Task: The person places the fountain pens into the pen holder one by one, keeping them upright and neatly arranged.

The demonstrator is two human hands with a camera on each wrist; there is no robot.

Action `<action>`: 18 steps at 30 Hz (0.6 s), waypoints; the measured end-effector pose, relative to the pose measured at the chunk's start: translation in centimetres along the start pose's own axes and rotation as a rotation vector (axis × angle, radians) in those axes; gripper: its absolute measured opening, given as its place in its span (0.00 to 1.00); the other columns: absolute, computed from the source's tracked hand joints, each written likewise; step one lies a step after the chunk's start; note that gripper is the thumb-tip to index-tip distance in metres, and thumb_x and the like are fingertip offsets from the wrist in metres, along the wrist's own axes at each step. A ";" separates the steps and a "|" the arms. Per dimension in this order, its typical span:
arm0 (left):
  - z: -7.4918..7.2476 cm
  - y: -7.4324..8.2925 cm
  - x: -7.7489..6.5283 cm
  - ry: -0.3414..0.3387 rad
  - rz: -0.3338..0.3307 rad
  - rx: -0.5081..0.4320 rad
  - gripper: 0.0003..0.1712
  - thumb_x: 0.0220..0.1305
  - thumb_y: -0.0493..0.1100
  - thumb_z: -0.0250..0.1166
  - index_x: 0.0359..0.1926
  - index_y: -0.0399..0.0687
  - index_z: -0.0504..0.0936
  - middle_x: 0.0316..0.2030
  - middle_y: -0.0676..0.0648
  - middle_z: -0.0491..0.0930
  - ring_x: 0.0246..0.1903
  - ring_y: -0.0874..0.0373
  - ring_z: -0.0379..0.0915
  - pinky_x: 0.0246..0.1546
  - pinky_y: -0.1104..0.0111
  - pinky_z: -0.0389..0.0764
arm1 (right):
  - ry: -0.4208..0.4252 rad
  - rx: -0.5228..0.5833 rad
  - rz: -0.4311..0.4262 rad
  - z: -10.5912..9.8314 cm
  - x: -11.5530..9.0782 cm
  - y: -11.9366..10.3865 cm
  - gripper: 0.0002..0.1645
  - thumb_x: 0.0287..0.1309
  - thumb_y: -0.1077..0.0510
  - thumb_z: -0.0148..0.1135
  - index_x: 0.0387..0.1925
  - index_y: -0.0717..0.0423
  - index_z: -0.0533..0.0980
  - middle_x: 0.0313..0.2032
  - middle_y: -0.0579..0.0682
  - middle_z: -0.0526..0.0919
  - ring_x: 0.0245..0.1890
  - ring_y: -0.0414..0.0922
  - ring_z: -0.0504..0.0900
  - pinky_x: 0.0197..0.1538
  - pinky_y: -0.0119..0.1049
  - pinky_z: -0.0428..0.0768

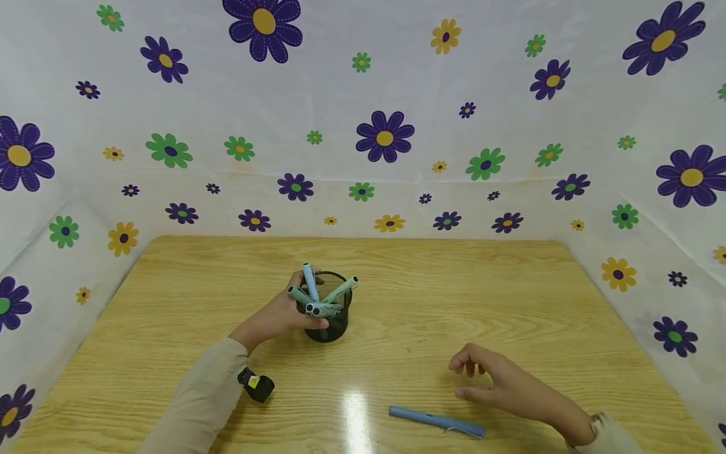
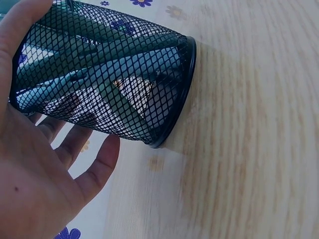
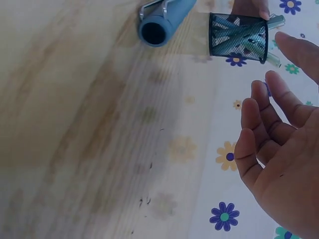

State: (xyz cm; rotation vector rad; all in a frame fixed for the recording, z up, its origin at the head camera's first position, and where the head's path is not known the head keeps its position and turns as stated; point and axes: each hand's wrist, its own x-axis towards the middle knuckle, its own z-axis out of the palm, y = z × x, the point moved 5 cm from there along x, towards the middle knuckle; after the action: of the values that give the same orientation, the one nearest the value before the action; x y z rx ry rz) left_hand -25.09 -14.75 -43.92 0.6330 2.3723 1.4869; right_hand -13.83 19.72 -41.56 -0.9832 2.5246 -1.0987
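Note:
My left hand (image 1: 286, 309) grips a black mesh pen holder (image 1: 333, 329), thumb along its near side and fingers behind it. Several blue and green pens (image 1: 341, 289) lean out over the rim at different angles. In the left wrist view, the pens show through the mesh wall (image 2: 114, 64), and the holder's base is close to the wood. My right hand (image 1: 499, 384) hovers over the table's right half, fingers loosely bent and nothing in its grasp. Just in front of it, toward the near edge, a blue pen (image 1: 433, 421) with a silver clip lies flat.
The wooden table (image 1: 482, 296) is bordered by a white flowered cloth (image 1: 323, 101) at the back and sides. A small black device (image 1: 258, 386) with a yellow label sits at the left cuff.

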 end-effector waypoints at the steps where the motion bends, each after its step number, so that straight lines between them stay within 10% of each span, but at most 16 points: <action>1: 0.0 0.0 0.0 0.000 -0.004 0.000 0.61 0.48 0.50 0.77 0.73 0.49 0.45 0.67 0.37 0.60 0.65 0.38 0.60 0.64 0.43 0.59 | 0.003 0.001 -0.006 0.1 -0.2 0.1 0.16 0.60 0.56 0.65 0.45 0.56 0.71 0.40 0.50 0.78 0.36 0.40 0.72 0.38 0.34 0.72; 18: 0.0 -0.5 0.0 -0.004 -0.004 -0.006 0.60 0.50 0.49 0.76 0.74 0.50 0.45 0.68 0.38 0.60 0.66 0.38 0.60 0.64 0.43 0.59 | -0.113 0.047 0.204 1.9 -2.7 2.5 0.20 0.61 0.49 0.64 0.49 0.55 0.72 0.48 0.47 0.78 0.47 0.32 0.74 0.49 0.28 0.75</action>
State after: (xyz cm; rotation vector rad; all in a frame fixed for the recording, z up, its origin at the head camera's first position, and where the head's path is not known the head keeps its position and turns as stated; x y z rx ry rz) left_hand -25.18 -14.92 -44.36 0.6284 2.3638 1.4895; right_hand -12.22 21.63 -44.78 -0.7346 2.4334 -1.0086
